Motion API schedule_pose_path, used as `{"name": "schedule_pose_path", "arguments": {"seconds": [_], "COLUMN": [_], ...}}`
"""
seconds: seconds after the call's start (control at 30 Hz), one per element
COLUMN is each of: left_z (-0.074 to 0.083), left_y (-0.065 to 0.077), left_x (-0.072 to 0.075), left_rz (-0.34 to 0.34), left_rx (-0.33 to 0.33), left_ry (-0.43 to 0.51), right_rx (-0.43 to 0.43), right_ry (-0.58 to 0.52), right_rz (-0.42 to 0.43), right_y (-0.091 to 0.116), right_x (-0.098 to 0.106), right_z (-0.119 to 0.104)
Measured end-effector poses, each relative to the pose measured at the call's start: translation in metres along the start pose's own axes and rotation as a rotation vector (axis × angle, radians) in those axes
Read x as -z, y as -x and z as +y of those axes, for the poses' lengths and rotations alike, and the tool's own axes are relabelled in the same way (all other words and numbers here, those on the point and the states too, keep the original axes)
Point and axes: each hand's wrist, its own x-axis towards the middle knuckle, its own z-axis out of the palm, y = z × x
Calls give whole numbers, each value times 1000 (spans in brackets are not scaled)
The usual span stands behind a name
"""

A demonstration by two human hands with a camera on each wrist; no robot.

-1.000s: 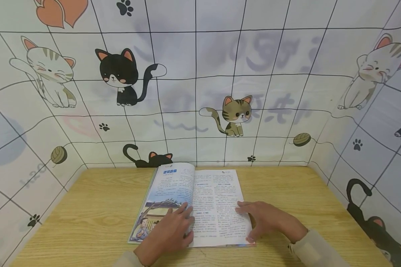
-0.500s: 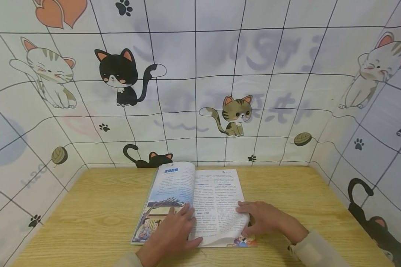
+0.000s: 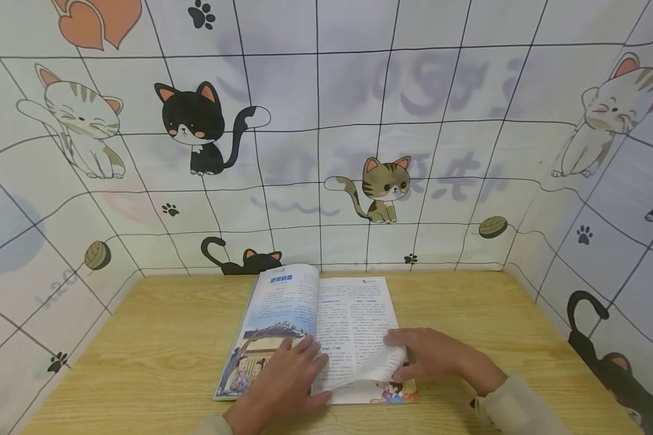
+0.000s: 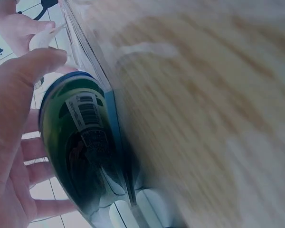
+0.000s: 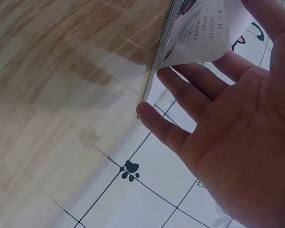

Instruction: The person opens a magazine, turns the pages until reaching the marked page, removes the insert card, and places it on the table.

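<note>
An open magazine [image 3: 354,314] lies on the wooden table, with text on its right page and a coloured illustration low on its left page. My left hand [image 3: 285,374] rests spread over the lower middle, near the fold, thumb reaching onto the right page. At the right edge my right hand [image 3: 435,356] pinches the lower corner of the right page [image 5: 204,45], which curls upward. Beneath that corner a picture of figures [image 3: 394,391] on the following page shows. In the left wrist view the dark green cover [image 4: 80,142] with a barcode faces the camera.
The wooden table [image 3: 158,338] extends to both sides of the magazine. Behind and beside it hangs a white gridded wall covering [image 3: 283,157] printed with cartoon cats, paw prints and yarn balls.
The lower right page corner has lifted and curled inward with my right thumb, uncovering the picture beneath. My left hand has shifted slightly right, its thumb spreading out onto the right page.
</note>
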Motion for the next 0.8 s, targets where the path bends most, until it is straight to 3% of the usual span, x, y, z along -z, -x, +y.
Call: {"name": "schedule_pose_path", "arguments": {"seconds": [0.2, 0.37, 0.8], "left_z": [-2, -2, -2], "left_y": [1, -1, -3], "left_x": [0, 0, 1], "left_rz": [92, 157, 158], "left_rx": [-103, -198, -285], "left_ry": [50, 26, -70], "right_rx": [16, 11, 2], "right_ry": [-13, -91, -222], "right_rz": [58, 74, 154], "right_y": [3, 6, 6], "right_x": [6, 11, 8], "right_z": [2, 2, 7]}}
